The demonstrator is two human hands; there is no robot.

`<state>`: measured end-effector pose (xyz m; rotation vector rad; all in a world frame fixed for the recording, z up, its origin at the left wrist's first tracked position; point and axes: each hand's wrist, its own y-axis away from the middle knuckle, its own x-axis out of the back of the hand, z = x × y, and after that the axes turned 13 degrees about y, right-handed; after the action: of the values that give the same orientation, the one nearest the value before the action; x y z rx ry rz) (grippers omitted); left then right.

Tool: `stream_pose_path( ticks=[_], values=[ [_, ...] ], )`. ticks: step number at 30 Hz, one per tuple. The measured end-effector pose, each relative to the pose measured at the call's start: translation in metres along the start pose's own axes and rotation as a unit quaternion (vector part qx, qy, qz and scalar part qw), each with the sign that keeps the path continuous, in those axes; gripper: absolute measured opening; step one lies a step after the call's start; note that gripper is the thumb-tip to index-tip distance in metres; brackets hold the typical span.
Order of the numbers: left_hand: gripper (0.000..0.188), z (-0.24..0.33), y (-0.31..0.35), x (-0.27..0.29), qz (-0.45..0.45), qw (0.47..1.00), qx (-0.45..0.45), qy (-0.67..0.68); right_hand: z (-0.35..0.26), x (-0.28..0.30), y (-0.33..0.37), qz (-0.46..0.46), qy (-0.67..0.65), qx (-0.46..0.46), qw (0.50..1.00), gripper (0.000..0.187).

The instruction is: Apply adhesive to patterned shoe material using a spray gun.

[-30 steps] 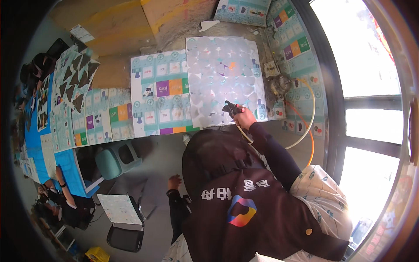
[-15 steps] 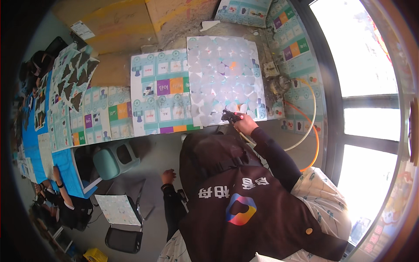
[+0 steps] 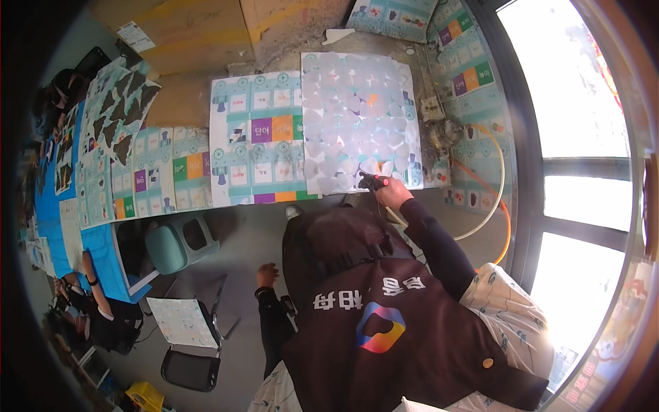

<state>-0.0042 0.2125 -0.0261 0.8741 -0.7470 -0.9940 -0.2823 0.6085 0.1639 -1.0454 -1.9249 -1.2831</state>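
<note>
My right hand [image 3: 394, 194] is closed round a small black spray gun [image 3: 371, 181] with a red part on it. The gun is held at the near edge of a large sheet [image 3: 416, 130] on the bench. Pale, translucent rounded pieces [image 3: 343, 137] cover most of that sheet, closely spaced in rows. A few orange and purple patches show between them. A cream hose [image 3: 491, 206] runs near my right forearm; where it joins the gun is hidden. My left hand [image 3: 268, 275] hangs low beside my dark apron [image 3: 425, 329], its fingers loosely apart and nothing in them.
Printed boards [image 3: 257, 175] lie left of the sheet. A metal fitting [image 3: 446, 132] and an orange hose [image 3: 504, 226] are at the right. A green stool [image 3: 167, 248] and a folding chair [image 3: 189, 371] stand left. Another person's arm [image 3: 96, 288] reaches to a blue-covered table [image 3: 103, 257].
The whole view has shifted slightly, so the bench appears a little further right. My right hand still holds the spray gun by the sheet's near edge. My left hand still hangs.
</note>
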Motion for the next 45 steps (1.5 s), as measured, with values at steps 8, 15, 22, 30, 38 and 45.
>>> stream_pose_path(
  ticks=[8, 15, 22, 30, 38, 45],
  values=[
    [0.026, 0.007, -0.003, -0.003, 0.003, 0.999, -0.037, 0.038, -0.039, 0.005, 0.002, -0.038, -0.114, 0.033, 0.992, 0.015],
    [0.026, -0.004, -0.003, 0.0, 0.004, 0.999, -0.014, 0.033, -0.06, 0.015, -0.004, -0.014, -0.02, 0.116, 0.993, 0.016],
    [0.028, -0.022, -0.005, 0.012, -0.006, 0.999, 0.008, 0.048, -0.039, -0.009, -0.023, -0.028, 0.104, 0.203, 0.973, 0.016],
    [0.027, -0.009, 0.003, 0.008, 0.004, 0.999, 0.004, 0.038, -0.054, 0.004, -0.025, 0.031, -0.064, 0.063, 0.995, 0.022],
    [0.026, -0.002, -0.011, 0.006, 0.016, 0.999, -0.016, 0.023, -0.057, 0.007, -0.02, -0.013, 0.031, 0.051, 0.998, 0.025],
    [0.013, 0.205, 0.023, -0.125, 0.016, 0.849, -0.461, -0.258, -0.039, 0.032, 0.004, -0.007, -0.235, -0.096, 0.967, 0.052]
  ],
)
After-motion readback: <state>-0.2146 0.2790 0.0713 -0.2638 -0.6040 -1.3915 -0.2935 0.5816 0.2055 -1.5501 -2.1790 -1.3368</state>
